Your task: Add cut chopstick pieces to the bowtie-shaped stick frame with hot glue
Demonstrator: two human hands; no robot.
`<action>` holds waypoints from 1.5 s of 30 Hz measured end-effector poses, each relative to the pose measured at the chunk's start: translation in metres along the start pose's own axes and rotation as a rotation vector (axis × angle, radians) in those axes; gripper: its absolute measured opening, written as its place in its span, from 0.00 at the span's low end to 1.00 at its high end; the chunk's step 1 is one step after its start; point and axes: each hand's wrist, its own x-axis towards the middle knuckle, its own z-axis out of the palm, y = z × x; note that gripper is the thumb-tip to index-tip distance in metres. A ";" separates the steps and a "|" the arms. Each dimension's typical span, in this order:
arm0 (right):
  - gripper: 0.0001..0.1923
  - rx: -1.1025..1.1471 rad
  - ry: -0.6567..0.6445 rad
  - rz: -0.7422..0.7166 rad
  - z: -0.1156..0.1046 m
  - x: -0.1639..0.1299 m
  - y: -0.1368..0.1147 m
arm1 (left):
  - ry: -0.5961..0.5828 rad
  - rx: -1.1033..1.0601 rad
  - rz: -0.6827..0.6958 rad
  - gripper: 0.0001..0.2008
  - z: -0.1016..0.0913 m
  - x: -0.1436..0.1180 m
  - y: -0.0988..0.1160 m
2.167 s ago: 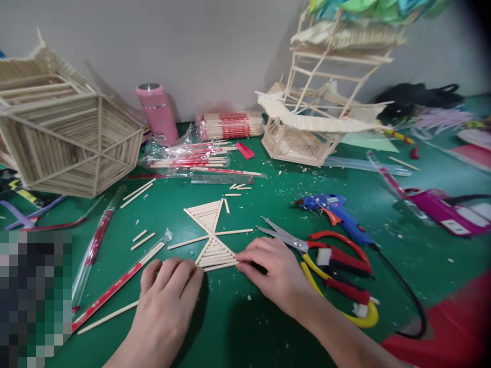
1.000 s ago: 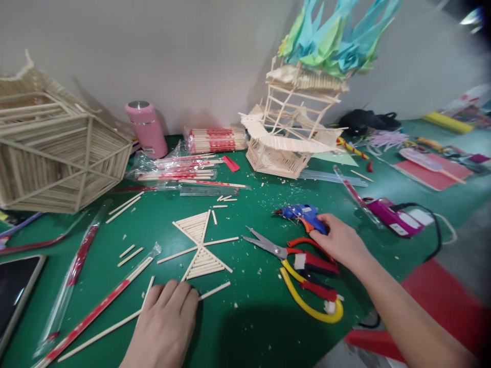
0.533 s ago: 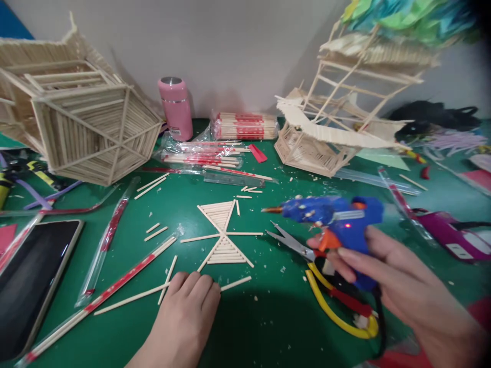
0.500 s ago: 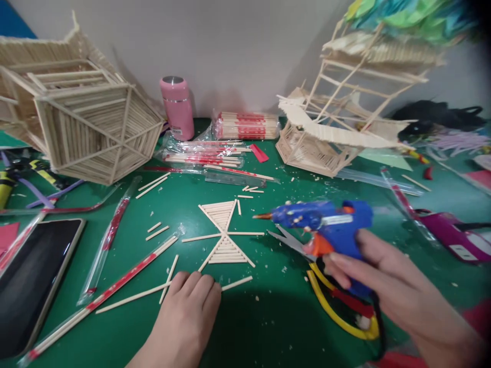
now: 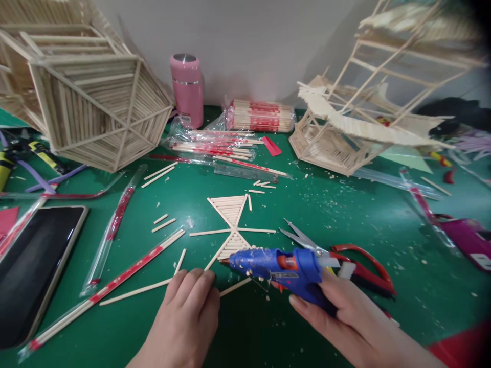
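Observation:
My right hand (image 5: 337,312) is wrapped around the handle of a blue hot glue gun (image 5: 276,266). Its nozzle points left, over the lower edge of a flat star-shaped frame of thin wooden sticks (image 5: 233,229). Two opposite wedges of the frame are filled with short sticks; the gun partly covers the lower one. My left hand (image 5: 190,301) rests on the table with curled fingers pressed together, by the end of the frame's lower-left arm. Its fingertips are hidden. A long wooden stick (image 5: 134,292) passes beneath that hand, and a shorter stick (image 5: 180,261) lies beside it.
Scissors (image 5: 303,239) lie open right of the frame. A phone (image 5: 38,276) and wrapped sticks (image 5: 111,286) lie left. At the back stand a large stick model (image 5: 103,112), a pink flask (image 5: 187,94), bundled sticks (image 5: 261,116) and another stick model (image 5: 326,143).
My right hand has brought the glue gun left and down to the frame's lower wedge, uncovering the scissors. My left hand has stayed about in place. The view has shifted slightly.

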 end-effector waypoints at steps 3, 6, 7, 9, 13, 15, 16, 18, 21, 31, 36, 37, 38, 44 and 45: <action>0.16 -0.058 0.020 -0.051 0.004 0.001 0.000 | -0.018 -0.041 -0.026 0.12 0.001 -0.003 -0.002; 0.16 -0.090 0.018 -0.069 0.003 0.003 -0.001 | -0.050 -0.021 -0.014 0.13 -0.002 -0.003 -0.003; 0.15 -0.090 0.009 -0.064 0.003 0.003 -0.002 | -0.060 0.003 0.007 0.13 -0.003 -0.002 -0.003; 0.14 -0.081 -0.006 -0.055 0.002 0.004 -0.004 | -0.075 0.073 0.081 0.13 -0.006 -0.001 -0.003; 0.13 -0.070 -0.021 -0.031 0.003 0.007 -0.005 | -0.075 0.125 0.110 0.14 -0.008 0.000 -0.004; 0.13 -0.074 -0.023 -0.017 0.004 0.008 -0.006 | -0.075 0.099 0.064 0.13 -0.007 -0.001 -0.005; 0.12 -0.077 -0.021 -0.016 0.004 0.009 -0.006 | -0.081 0.089 0.069 0.13 -0.006 -0.001 -0.006; 0.12 -0.083 -0.015 -0.025 0.004 0.010 -0.007 | -0.088 0.080 0.086 0.12 -0.005 -0.002 -0.007; 0.13 -0.076 -0.014 -0.057 0.005 0.009 -0.006 | -0.060 0.096 0.094 0.13 -0.005 -0.002 -0.006; 0.12 -0.079 -0.021 -0.057 0.006 0.006 -0.004 | -0.008 0.084 0.072 0.14 -0.004 0.000 -0.003; 0.12 -0.079 -0.021 -0.035 0.005 0.006 -0.005 | -0.001 0.081 0.044 0.14 -0.004 0.000 -0.002; 0.13 -0.079 -0.018 -0.038 0.006 0.006 -0.005 | 0.000 0.080 0.042 0.14 -0.004 0.000 -0.002; 0.13 -0.079 -0.019 -0.043 0.006 0.006 -0.005 | 0.001 0.079 0.043 0.14 -0.004 0.000 -0.001; 0.12 -0.059 -0.029 -0.034 0.008 0.006 -0.004 | 0.008 0.083 0.060 0.14 -0.005 0.001 -0.002; 0.12 -0.060 -0.029 -0.015 0.007 0.006 -0.004 | 0.010 0.074 0.055 0.13 -0.005 0.001 -0.001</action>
